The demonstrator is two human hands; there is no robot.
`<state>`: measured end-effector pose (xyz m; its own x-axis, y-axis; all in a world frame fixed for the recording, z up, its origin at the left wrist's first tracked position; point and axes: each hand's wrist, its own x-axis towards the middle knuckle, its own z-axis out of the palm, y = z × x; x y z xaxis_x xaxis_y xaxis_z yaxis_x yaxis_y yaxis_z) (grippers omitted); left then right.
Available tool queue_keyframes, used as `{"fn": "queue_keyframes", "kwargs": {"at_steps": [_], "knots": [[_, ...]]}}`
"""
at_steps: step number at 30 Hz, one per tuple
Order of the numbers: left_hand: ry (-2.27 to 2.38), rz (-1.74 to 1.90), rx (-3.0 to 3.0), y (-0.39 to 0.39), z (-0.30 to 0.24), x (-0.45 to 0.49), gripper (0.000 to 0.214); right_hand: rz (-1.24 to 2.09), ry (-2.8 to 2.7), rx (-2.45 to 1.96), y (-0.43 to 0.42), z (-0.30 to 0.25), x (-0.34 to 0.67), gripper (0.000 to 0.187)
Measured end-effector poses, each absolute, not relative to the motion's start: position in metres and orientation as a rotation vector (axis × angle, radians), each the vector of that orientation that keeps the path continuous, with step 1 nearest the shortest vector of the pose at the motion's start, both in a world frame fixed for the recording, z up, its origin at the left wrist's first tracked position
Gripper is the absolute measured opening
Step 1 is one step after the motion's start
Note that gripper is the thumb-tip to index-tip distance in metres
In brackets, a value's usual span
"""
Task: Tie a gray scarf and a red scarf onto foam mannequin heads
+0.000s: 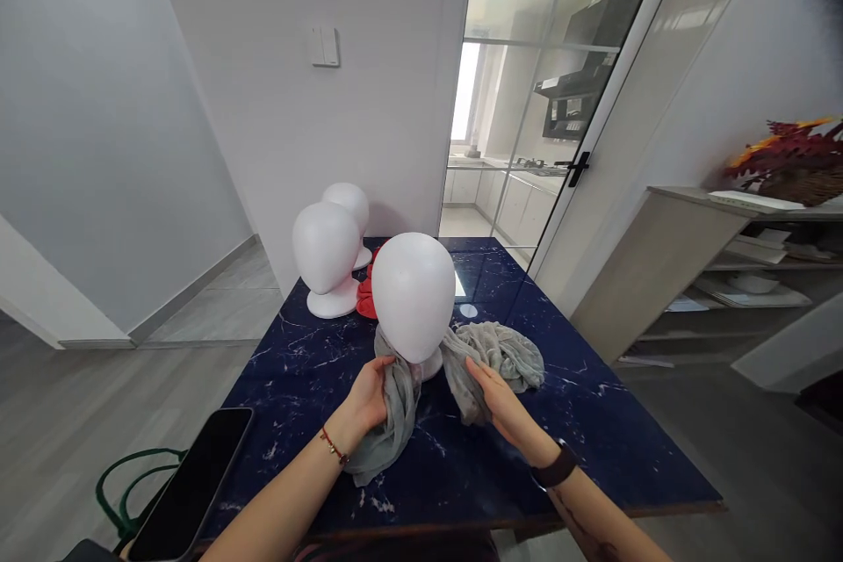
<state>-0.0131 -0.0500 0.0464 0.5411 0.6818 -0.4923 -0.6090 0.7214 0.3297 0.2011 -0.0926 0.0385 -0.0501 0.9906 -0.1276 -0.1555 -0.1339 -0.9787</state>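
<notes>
A white foam mannequin head (414, 294) stands upright in the middle of the table. Around the back of its neck runs a thin grey-green scarf (399, 404), both sides coming forward. My left hand (369, 395) grips the scarf at the left of the neck, and that end drapes onto the tabletop. On the right side, my right hand (493, 395) is closed on the other part of it. More of the scarf lies bunched on the table beyond my right hand. The neck of the head is partly hidden by cloth.
Two more white mannequin heads (326, 248) stand at the back left, beside red cloth (366, 297). A phone (198, 479) with a green cord (125, 483) lies at the near left edge of the dark blue marbled table (593, 448). A shelf (711, 272) stands right.
</notes>
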Motion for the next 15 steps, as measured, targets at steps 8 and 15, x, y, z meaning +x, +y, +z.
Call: {"fn": "queue_keyframes", "kwargs": {"at_steps": [8,15], "knots": [[0.508,0.705,0.174,-0.05,0.034,-0.006,0.032,1.543,-1.038,-1.138,-0.105,0.036,0.175,0.059],[0.589,0.764,0.197,-0.054,0.018,-0.001,0.027,1.449,-1.565,-1.262,-0.129,0.035,0.172,0.043]]}}
